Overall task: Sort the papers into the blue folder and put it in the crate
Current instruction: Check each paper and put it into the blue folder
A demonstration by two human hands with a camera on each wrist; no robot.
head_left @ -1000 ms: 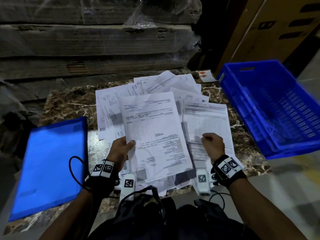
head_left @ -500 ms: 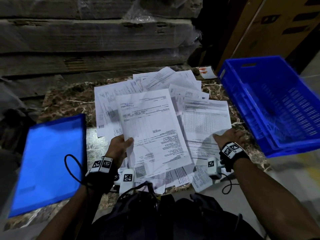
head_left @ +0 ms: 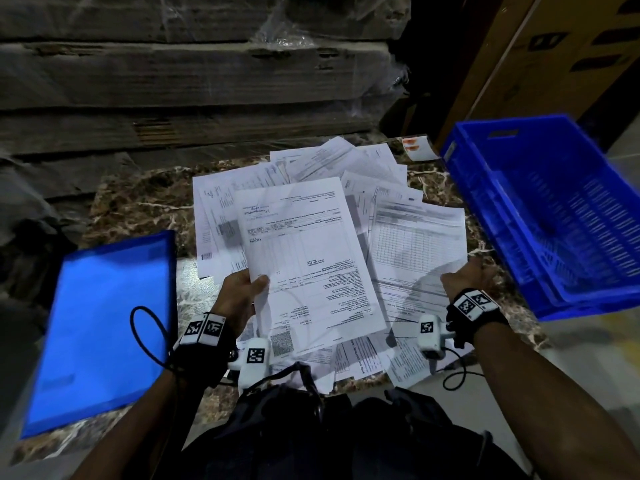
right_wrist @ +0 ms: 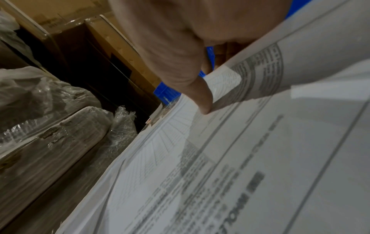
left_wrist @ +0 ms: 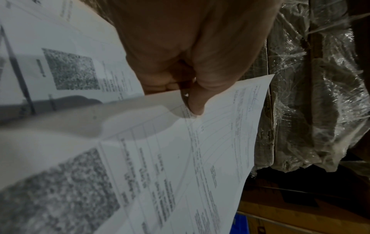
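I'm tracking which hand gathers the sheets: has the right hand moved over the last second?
Yes. The right hand has gone from beside the held sheet rightward toward the blue crate, now lifting the gridded sheet's edge.

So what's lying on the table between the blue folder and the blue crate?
In the head view, the spread of loose papers fills the stretch between the blue folder and the blue crate, on the marble table.

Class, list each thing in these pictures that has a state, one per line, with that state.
Blue folder: closed, flat on the table, no papers in it.
Crate: empty, tilted.
Top sheet: lifted, pinched by the left hand.
Gridded sheet: edge curled up, gripped by the right hand.
Other papers: scattered, overlapping.
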